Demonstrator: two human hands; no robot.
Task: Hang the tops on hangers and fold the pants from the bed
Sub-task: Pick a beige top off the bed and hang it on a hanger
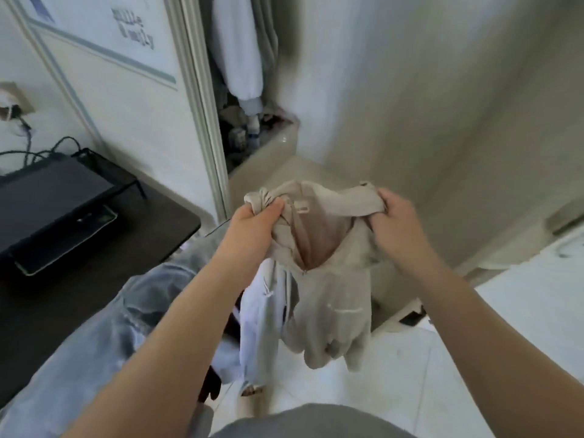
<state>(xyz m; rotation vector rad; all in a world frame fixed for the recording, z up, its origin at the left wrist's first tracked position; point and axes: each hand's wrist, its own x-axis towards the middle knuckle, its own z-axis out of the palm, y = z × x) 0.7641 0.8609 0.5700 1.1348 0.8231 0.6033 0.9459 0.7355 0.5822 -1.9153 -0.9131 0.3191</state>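
A beige zip-up hooded top [328, 298] hangs in the air in front of me, its neck open toward me. My left hand [252, 222] grips its left shoulder in a bunch. My right hand [395, 222] grips the right shoulder. The body and sleeves dangle down over the floor. A white garment [256, 314] hangs beside it under my left arm. Light blue jeans [104, 336] are draped at the lower left under my left forearm. No hanger can be seen.
A dark desk [142, 245] with a black laptop on a stand [47, 197] is on the left. An open closet [243, 74] with hanging white clothes stands ahead, next to a white wall. White tile floor [442, 374] lies below.
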